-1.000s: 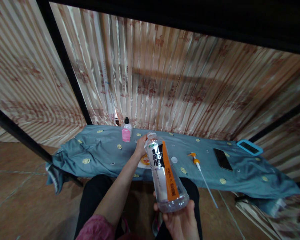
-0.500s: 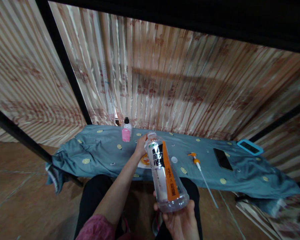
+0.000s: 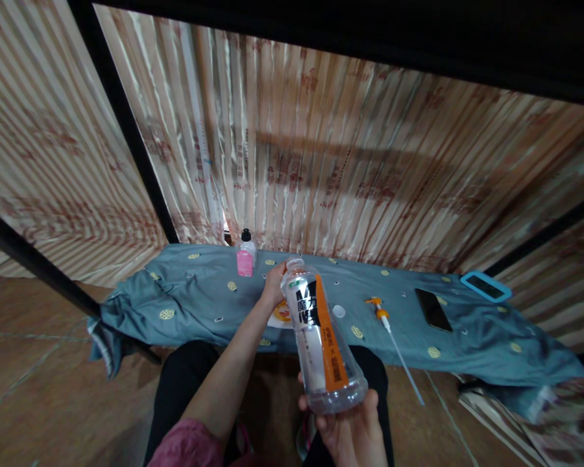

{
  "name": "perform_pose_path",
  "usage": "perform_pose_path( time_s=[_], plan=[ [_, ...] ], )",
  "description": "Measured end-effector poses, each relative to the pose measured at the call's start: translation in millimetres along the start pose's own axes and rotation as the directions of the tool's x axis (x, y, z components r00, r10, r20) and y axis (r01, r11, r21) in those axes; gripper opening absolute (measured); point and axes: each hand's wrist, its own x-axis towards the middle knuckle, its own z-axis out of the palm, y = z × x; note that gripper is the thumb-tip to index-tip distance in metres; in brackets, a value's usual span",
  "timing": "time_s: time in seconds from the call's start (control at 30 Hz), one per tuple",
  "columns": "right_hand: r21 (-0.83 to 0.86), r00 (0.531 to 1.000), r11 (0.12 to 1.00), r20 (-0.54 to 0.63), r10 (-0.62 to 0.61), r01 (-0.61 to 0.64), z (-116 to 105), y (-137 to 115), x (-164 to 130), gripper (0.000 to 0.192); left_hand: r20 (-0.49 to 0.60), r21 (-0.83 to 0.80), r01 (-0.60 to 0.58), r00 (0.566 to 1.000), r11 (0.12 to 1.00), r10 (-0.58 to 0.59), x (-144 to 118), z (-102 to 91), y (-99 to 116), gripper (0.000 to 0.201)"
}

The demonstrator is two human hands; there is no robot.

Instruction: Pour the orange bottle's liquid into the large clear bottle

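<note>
Leftmost, a crumpled edge of the blue-grey cloth (image 3: 141, 305) hangs off the low counter (image 3: 467, 337), which runs across the view in front of striped curtains. Near the back of it stands a small pink bottle (image 3: 246, 255) with a black cap, upright and apart from everything else.

Next comes the left hand (image 3: 274, 285), reaching forward over the counter with its fingers curled around the open neck of the clear plastic bottle (image 3: 321, 344); whether they pinch the rim or only steady it, I cannot tell, since the bottle hides most of them. Beneath that hand lies a white card with an orange ring (image 3: 281, 314) on it.

The clear plastic bottle itself is held in the air, above the person's lap and just short of the counter edge, tilted with its mouth away and to the left. It bears a black and orange label, has no cap on, and looks almost empty. The right hand (image 3: 350, 431) cups its base from below, fingers closed up around the bottom.

Judged from this, it should be light, thin-walled and easily dented, so a firm squeeze at the waist would buckle it; the stiffer neck and the ribbed base are the better places to grip.

Further right on the cloth lie a small white cap (image 3: 339, 311), an orange pump head with a long white tube (image 3: 394, 340), a dark phone (image 3: 433, 309) and a blue-framed device (image 3: 485, 286).
</note>
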Motion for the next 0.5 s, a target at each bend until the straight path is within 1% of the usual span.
perform_pose_path(
  time_s=[0.27, 0.5],
  plan=[
    [-0.017, 1.0, 1.0, -0.014, -0.009, 0.008, 0.8, 0.3, 0.3, 0.056, -0.014, -0.008, 0.006, 1.0, 1.0, -0.007, 0.9, 2.2, -4.6, 0.021],
    [-0.001, 1.0, 1.0, -0.025, -0.011, 0.011, -0.7, 0.3, 0.3, 0.057, -0.023, -0.015, 0.0, 1.0, 1.0, 0.0, 2.0, 1.5, -3.8, 0.017]
  ],
)
